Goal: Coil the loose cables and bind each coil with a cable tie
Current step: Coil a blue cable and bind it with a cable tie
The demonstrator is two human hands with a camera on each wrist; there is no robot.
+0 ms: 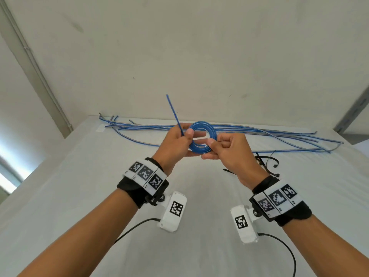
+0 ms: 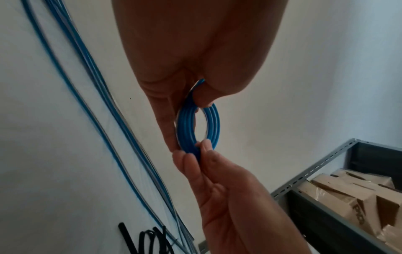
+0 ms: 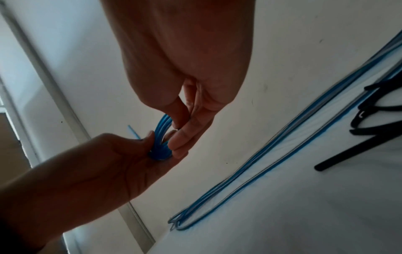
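Observation:
A small coil of blue cable (image 1: pixel 199 149) is held up above the white table (image 1: pixel 95 176). My left hand (image 1: pixel 188 136) pinches its left side, thumb in front. One free cable end (image 1: pixel 173 111) sticks straight up from that grip. My right hand (image 1: pixel 212 143) pinches the coil's right side between thumb and curled fingers. In the left wrist view the coil (image 2: pixel 185 130) shows as a ring with both hands' fingertips on it. The right wrist view shows the coil (image 3: pixel 162 127) edge-on between the hands. Several black cable ties (image 1: pixel 267 162) lie on the table under my right hand.
Several loose blue and grey cables (image 1: pixel 259 134) lie stretched along the table's far edge by the white wall. A grey metal shelf (image 2: pixel 313 168) with cardboard boxes (image 2: pixel 348 194) stands off to the right. Wrist camera leads trail over the near table.

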